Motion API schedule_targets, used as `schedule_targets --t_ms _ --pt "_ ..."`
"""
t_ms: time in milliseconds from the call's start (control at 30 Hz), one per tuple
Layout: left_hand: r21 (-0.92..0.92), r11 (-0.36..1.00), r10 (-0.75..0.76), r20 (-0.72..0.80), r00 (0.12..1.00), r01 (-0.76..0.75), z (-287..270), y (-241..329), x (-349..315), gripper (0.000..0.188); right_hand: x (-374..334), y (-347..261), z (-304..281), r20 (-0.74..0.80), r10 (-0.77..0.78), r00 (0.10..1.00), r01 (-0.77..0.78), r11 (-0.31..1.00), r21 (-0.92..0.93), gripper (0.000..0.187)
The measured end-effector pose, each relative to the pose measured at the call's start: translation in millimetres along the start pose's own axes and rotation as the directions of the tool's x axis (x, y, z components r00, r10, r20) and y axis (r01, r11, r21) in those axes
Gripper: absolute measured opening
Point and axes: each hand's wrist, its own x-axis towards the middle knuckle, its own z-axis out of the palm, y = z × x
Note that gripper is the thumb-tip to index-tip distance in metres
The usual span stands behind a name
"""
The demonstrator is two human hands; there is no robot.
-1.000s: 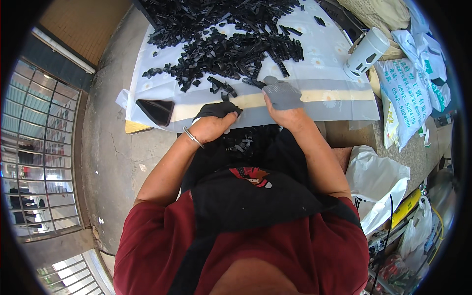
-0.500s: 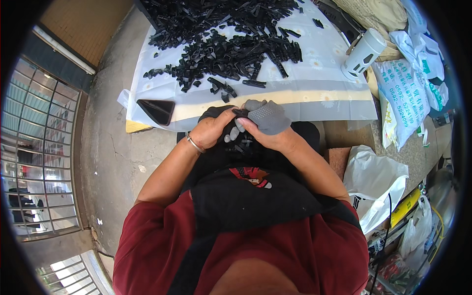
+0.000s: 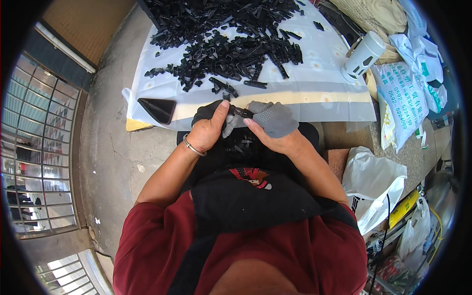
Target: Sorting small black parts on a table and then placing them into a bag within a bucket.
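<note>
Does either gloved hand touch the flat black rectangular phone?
No, the phone lies apart, left of the left hand and right hand.

- The scene is lit evenly by soft, diffuse light, and only faint shadows are cast
- The tablecloth (image 3: 324,69) is rendered brightest, nearly washed out in places
- Detail is partly swallowed in the black pieces (image 3: 216,56) and the apron (image 3: 246,201)
- Brightness is blown out behind the railing (image 3: 66,274) at lower left
- The barred window (image 3: 44,147) is bowed by the fisheye lens, and the corners are blacked out
</note>
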Motion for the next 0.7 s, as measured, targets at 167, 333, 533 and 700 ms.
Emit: schedule_targets --t_ms 167,333,533,700 --pt "0.023 0.999 0.045 0.053 0.998 -0.046 -1.7 18.2 -2.9 0.045 -4.5 1.3 4.0 -0.115 -0.122 0.986 0.108 0.986 -0.128 0.023" --pt "0.119 0.982 0.137 0.077 0.988 -0.145 -2.3 18.0 -2.2 0.038 1.2 -15.7 -8.3 0.074 -0.076 0.994 0.097 0.930 -0.354 0.022" --pt "0.343 0.895 0.294 0.026 0.955 -0.285 10.5 14.0 -3.5 0.032 -8.1 -0.1 18.0 -0.003 -0.171 0.985 0.167 0.966 -0.196 0.022" --pt "0.331 0.911 0.231 0.079 0.970 -0.245 12.9 0.9 -6.1 0.029 -15.0 2.2 31.2 -0.008 -0.169 0.986 0.165 0.973 -0.162 0.023"
